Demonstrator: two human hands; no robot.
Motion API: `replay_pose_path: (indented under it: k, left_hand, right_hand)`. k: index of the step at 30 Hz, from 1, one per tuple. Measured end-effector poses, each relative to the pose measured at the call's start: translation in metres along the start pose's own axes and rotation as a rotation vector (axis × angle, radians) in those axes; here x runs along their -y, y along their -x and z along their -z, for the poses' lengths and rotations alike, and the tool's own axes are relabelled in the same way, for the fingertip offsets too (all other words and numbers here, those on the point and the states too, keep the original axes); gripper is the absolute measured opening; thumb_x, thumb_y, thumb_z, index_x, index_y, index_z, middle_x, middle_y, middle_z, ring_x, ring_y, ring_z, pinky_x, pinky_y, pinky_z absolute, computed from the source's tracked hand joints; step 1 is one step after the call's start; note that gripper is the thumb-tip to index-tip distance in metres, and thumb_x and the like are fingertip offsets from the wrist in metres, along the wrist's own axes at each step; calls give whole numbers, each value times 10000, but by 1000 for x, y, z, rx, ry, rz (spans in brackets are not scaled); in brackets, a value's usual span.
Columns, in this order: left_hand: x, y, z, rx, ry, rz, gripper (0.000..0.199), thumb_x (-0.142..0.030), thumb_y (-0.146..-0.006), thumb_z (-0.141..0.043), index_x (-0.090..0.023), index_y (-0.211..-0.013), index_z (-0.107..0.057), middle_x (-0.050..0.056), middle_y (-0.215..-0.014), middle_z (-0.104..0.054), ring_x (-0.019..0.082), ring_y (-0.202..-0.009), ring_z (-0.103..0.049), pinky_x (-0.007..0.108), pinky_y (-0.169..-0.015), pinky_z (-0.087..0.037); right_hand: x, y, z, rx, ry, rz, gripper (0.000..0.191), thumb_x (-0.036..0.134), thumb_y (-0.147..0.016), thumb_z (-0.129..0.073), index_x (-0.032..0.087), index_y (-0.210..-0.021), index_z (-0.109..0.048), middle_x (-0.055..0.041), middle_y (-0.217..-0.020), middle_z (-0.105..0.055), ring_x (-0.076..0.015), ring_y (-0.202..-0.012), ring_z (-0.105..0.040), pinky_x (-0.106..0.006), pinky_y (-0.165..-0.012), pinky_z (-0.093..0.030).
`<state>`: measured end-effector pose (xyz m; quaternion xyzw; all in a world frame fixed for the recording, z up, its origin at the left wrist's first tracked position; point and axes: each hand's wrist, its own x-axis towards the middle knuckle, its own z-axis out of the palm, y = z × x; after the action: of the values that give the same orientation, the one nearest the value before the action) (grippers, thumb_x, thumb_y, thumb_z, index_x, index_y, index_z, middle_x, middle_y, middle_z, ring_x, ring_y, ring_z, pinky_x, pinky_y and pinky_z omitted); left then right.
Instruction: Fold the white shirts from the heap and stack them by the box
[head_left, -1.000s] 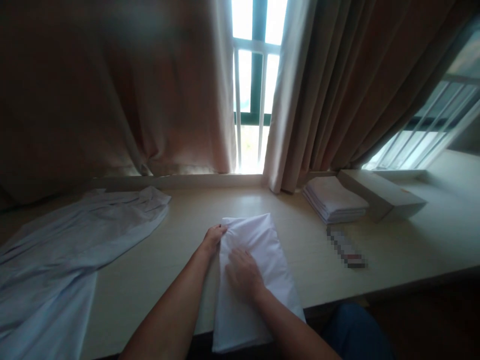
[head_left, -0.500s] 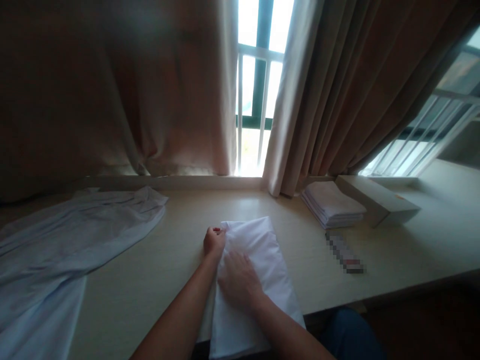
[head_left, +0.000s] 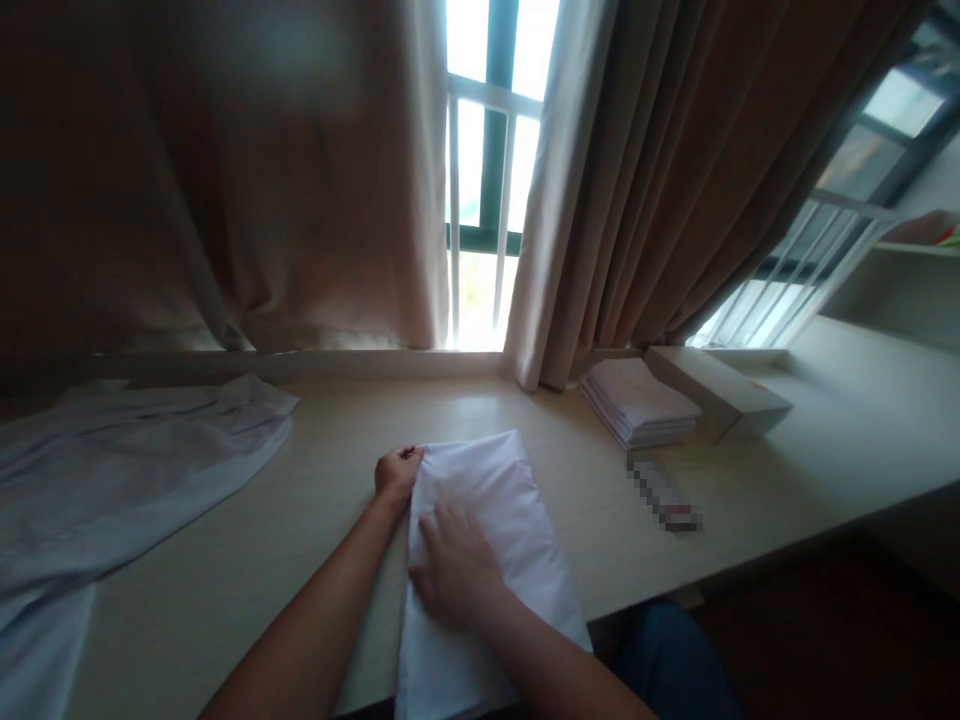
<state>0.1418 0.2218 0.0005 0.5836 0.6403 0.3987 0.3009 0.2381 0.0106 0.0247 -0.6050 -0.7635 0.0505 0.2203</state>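
Note:
A folded white cloth point(head_left: 502, 500) lies lengthwise on the pale desk, its near end reaching the front edge. At its far left corner, my left hand point(head_left: 396, 474) has its fingers closed on the cloth's edge. My right hand point(head_left: 456, 565) rests flat on top of the cloth, palm down with fingers stretched out, slightly blurred.
A loose white garment point(head_left: 142, 460) spreads over the left of the desk point(head_left: 322, 520). Back right stand a stack of folded white cloths point(head_left: 637, 400) and a pale box point(head_left: 720, 395). A pixelated oblong object point(head_left: 664, 495) lies before them. Curtains point(head_left: 585, 200) hang behind.
The whole view has shifted, so things appear further left. My right hand has moved slightly on the cloth; my left hand stays at the far left corner.

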Motion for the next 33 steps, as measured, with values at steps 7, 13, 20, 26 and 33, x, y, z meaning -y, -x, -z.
replay_pose_path:
  k: [7, 13, 20, 26, 33]
  left_hand:
    - [11, -8, -12, -121, -132, 31, 255, -346, -797, -545, -162, -920, -673, 133, -925, -713, 258, -887, -663, 331, -793, -477]
    - [16, -19, -10, -79, -128, 38, 221, -294, -768, -602, -162, -946, -616, 102, -878, -698, 221, -814, -661, 311, -748, -486]
    - [14, -16, 4, 26, -51, -49, 202, -217, -774, -574, -146, -963, -579, 70, -890, -688, 152, -789, -658, 251, -714, -509]
    - [-3, 43, 26, -41, -106, -245, 365, -255, -850, -466, -166, -1194, -552, 122, -1272, -574, 225, -1206, -525, 372, -1038, -402]
    - [-13, 72, 3, 283, -612, -427, 659, -549, -888, -388, -188, -1439, -375, 109, -1562, -227, 290, -1450, -124, 471, -1161, -136]
  right_hand:
    - [0, -2, 4, 48, 6, 2, 642, 510, -931, -395, 188, -1475, -284, -109, -1542, -260, -273, -1419, -212, -483, -1146, -184]
    - [2, -1, 5, 31, -6, 6, 646, 515, -930, -398, 189, -1476, -285, -102, -1550, -239, -266, -1422, -207, -465, -1152, -183]
    - [2, -1, 6, 38, 14, 9, 658, 535, -929, -386, 193, -1480, -276, -93, -1558, -217, -265, -1426, -193, -463, -1155, -177]
    - [1, -2, 1, 28, 20, 13, 679, 533, -918, -410, 195, -1488, -263, -99, -1553, -230, -271, -1423, -202, -470, -1155, -163]
    - [2, -2, 1, -12, -11, 10, 710, 467, -918, -433, 176, -1515, -184, -115, -1539, -262, -287, -1422, -202, -480, -1152, -159]
